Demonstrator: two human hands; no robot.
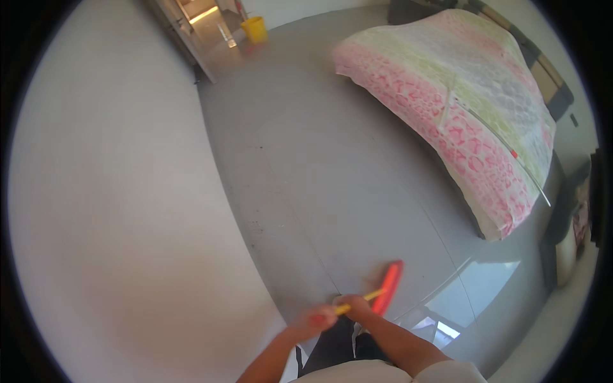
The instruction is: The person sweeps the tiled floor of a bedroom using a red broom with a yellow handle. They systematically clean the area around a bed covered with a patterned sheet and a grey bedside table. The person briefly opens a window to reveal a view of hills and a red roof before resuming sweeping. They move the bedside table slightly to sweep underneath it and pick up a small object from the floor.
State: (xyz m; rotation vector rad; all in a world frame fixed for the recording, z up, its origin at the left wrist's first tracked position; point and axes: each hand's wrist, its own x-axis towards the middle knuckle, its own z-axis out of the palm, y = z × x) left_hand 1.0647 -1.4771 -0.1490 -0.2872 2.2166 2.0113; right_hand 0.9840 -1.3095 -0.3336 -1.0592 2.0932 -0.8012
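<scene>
A broom with a red head [388,287] and a yellow handle [343,309] is in both of my hands, low in the view. My left hand [317,321], blurred, closes around the handle's upper end, where a red part shows. Nearer the bristles, my right hand [355,307] wraps the same handle. The broom head is by the floor just beyond my right hand; blur hides whether it touches. Small dark specks [256,225] lie scattered on the grey floor [325,167] ahead and to the left.
A white wall [119,191] borders the floor on the left. At right stands large furniture under a pink, green and white cover [459,86], with a long-handled tool [493,131] lying on top. A yellow bucket [255,29] stands near the doorway. Sunlight reflects off the floor.
</scene>
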